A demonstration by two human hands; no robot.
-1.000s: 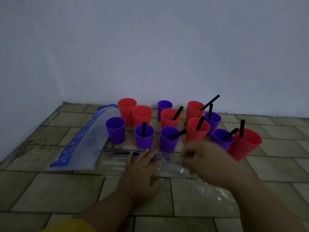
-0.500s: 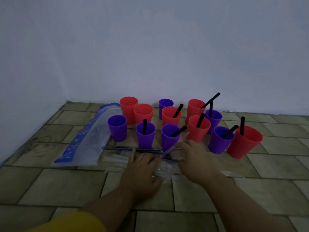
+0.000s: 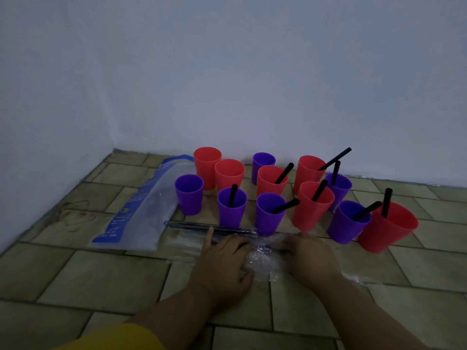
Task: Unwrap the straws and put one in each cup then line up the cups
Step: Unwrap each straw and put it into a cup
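Your right hand (image 3: 309,253) has come down from the cups (image 3: 313,210) to the clear wrapper (image 3: 262,257) on the floor, just beside your left hand (image 3: 222,260). The left hand stays flat, fingers straight, pressing the wrapped straws (image 3: 192,226). The right fingers are too blurred to tell whether they pinch the plastic. Four cups have no straw, so the next unwrap is likely starting.

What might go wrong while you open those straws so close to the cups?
1. The left hand and right hand work on the straw pack right in front of a purple cup. A hard tug might knock it over.
2. The straw in the back red cup leans far out, so a bump could flip it out.
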